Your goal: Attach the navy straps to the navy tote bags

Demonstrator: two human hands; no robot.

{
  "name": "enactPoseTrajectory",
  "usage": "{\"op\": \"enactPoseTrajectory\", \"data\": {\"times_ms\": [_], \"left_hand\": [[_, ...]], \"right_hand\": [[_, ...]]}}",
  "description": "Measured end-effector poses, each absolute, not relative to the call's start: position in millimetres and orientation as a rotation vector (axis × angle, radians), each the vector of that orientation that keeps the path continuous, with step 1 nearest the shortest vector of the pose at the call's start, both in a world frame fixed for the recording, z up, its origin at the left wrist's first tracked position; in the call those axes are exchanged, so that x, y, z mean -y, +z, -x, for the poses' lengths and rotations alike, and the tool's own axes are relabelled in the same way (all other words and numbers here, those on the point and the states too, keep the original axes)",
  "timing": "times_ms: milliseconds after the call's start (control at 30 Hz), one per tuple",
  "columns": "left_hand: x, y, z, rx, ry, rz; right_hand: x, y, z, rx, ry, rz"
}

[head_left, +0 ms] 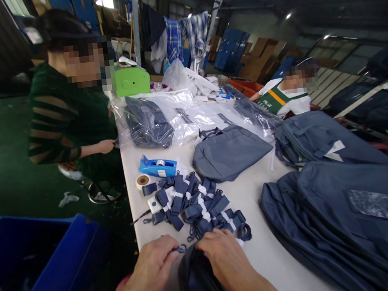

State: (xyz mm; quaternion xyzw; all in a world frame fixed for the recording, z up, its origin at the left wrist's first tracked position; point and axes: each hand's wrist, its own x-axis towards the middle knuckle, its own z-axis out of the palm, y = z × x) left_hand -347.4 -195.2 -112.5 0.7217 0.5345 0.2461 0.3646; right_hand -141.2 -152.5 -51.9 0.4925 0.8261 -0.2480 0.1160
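My left hand (155, 266) and my right hand (224, 259) rest at the near edge of the white table (252, 195). Both are closed on a dark navy bag (199, 285) that hangs over the table edge toward me. The left fingers pinch a small black clip at the bag's top. Just beyond my hands lies a heap of folded navy shoulder straps (196, 206) with white bands and black clips.
A blue tape dispenser (157, 167) and a tape roll (142, 181) lie behind the straps. A grey bag (228, 153) sits mid-table, bagged items (149, 122) farther back, navy backpacks (345, 212) at right. A seated person (71, 112) works at left, another (282, 95) at far right. A blue bin (43, 270) stands at my left.
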Motion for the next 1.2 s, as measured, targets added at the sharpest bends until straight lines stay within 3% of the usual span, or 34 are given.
{"op": "enactPoseTrajectory", "data": {"times_ms": [267,500,933,1200], "left_hand": [[191.4,-106.5,344.5,-1.422,0.566,-1.792],[194.5,-112.7,344.2,-1.420,0.618,-1.790],[202.1,-113.0,345.0,-1.435,0.664,-1.762],[194.5,-106.4,322.6,-1.397,0.525,-1.670]], "right_hand": [[147.5,-52.4,139.5,-2.469,-0.800,-1.304],[152.9,-43.8,172.2,-2.253,-0.416,-1.377],[153.7,-56.6,160.9,-2.198,-0.679,-1.585],[157.8,-66.9,134.1,-2.508,-1.113,-1.632]]}}
